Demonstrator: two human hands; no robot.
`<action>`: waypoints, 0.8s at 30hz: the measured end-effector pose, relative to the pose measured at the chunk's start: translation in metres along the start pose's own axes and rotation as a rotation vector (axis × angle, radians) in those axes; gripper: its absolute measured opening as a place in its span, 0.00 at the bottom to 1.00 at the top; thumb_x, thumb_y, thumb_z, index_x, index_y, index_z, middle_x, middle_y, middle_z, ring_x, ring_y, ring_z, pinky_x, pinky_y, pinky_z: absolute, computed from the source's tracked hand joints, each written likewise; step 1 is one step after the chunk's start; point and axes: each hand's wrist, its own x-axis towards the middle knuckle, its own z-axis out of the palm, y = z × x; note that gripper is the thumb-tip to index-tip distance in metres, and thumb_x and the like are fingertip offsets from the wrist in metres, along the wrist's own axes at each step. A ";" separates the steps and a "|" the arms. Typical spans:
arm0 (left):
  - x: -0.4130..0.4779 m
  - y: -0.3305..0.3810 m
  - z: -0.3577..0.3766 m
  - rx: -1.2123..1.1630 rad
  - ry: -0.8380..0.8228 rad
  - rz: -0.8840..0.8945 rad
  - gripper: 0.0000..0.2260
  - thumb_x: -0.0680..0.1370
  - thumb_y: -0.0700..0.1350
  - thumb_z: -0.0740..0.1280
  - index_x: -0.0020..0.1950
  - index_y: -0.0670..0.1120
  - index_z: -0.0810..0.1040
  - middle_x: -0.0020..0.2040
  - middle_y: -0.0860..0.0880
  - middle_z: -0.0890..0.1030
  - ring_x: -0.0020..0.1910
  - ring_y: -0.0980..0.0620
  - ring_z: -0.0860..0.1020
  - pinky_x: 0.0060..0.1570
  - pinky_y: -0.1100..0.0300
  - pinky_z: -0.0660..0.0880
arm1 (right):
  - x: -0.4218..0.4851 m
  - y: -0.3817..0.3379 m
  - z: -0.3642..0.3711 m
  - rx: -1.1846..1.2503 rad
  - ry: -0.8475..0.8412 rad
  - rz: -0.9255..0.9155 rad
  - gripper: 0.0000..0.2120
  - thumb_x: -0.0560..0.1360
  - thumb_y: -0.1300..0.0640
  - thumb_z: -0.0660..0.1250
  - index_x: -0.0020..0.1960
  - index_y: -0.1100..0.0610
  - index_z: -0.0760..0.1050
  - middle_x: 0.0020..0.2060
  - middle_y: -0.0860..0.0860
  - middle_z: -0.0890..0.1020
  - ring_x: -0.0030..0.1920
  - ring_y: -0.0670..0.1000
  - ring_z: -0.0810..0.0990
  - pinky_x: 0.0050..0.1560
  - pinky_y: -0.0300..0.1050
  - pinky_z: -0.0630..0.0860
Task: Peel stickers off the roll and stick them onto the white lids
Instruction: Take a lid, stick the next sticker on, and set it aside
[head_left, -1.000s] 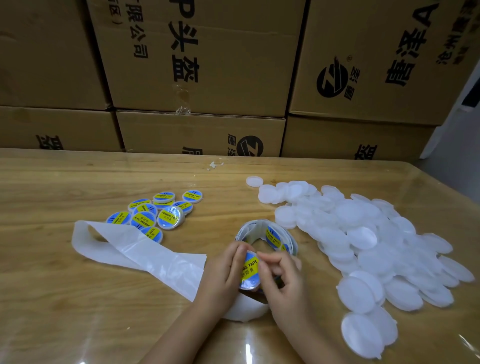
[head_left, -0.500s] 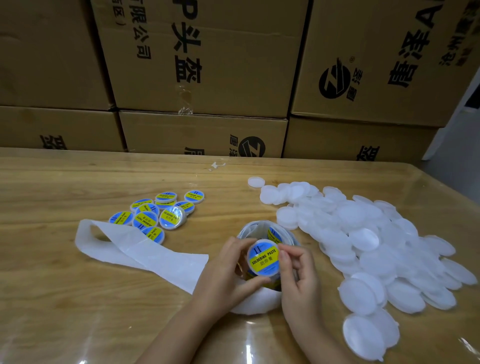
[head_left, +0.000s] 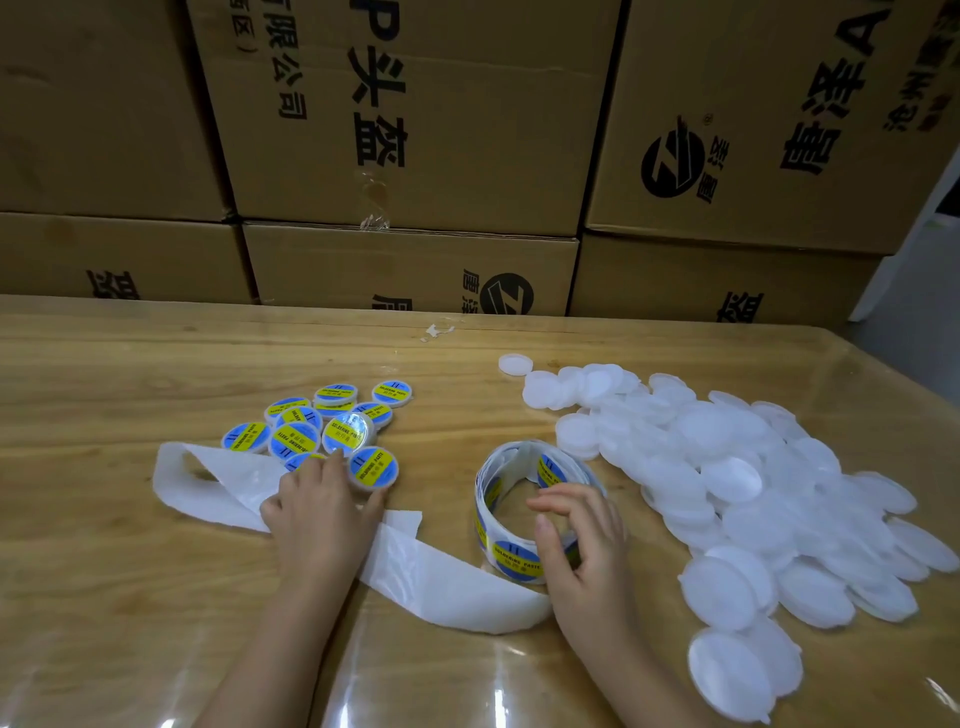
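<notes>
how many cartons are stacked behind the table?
6 cartons: top row left, middle, right; bottom row left, middle, right, all behind the table. More may be hidden behind these or outside the frame.

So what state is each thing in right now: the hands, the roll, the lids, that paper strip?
Sticker roll: on edge, partly unwound, stickers left on it.
Stickered lids: face up, clustered together.
Plain lids: unlabelled, heaped on the right.
Left hand: open, fingers straight, touching the stickered lids.
Right hand: curled over the sticker roll's right side; grip unclear.
Backing strip: bare, trailing left under the left hand.
</notes>
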 end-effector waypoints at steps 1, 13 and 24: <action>0.001 0.000 0.000 0.021 -0.023 -0.032 0.22 0.69 0.55 0.72 0.57 0.44 0.76 0.50 0.44 0.78 0.53 0.40 0.73 0.48 0.48 0.65 | 0.000 0.000 0.000 0.001 -0.002 0.001 0.09 0.75 0.48 0.58 0.48 0.46 0.76 0.49 0.38 0.76 0.57 0.39 0.72 0.58 0.40 0.65; -0.011 0.012 -0.003 0.053 -0.049 0.223 0.11 0.78 0.51 0.61 0.48 0.50 0.82 0.54 0.55 0.80 0.57 0.48 0.74 0.56 0.49 0.62 | -0.001 0.002 0.002 -0.006 0.025 -0.035 0.10 0.76 0.51 0.58 0.45 0.50 0.77 0.46 0.39 0.76 0.54 0.40 0.74 0.56 0.42 0.66; -0.016 0.012 -0.009 -0.183 -0.205 0.478 0.18 0.80 0.53 0.60 0.31 0.49 0.67 0.31 0.49 0.75 0.35 0.46 0.76 0.34 0.50 0.69 | 0.006 0.011 -0.006 -0.144 0.024 -0.001 0.19 0.75 0.45 0.54 0.35 0.49 0.79 0.35 0.38 0.79 0.51 0.32 0.69 0.58 0.53 0.65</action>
